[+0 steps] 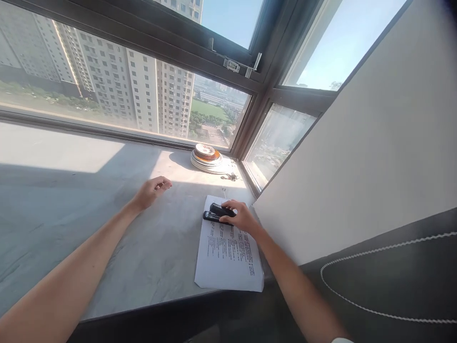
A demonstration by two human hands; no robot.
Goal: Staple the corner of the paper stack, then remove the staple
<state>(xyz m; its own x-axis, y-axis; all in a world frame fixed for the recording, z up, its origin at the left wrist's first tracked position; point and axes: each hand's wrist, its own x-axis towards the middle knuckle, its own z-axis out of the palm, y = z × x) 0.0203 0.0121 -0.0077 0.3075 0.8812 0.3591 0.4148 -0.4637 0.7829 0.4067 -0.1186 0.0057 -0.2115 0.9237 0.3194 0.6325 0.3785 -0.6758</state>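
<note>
A black stapler [210, 215] lies on its side across the upper part of a printed sheet of paper [228, 271]. My right hand [241, 216] grips the stapler's right end between thumb and fingers. Part of its body is hidden under those fingers. Lines of dark text run over the paper, whose near edge reaches the front edge of the ledge. To the left, my left hand [150, 193] hovers at or just over the grey ledge [157, 257], fingers curled in loosely, and I see nothing in them. It is apart from the paper.
In the window corner stands a stack of tape rolls or similar round coils [206, 159], with a small dark tangled item [229, 176] beside it. A white wall [357, 143] rises on the right. A beaded cord loop [324, 281] hangs at lower right. Dark-framed windows border the ledge.
</note>
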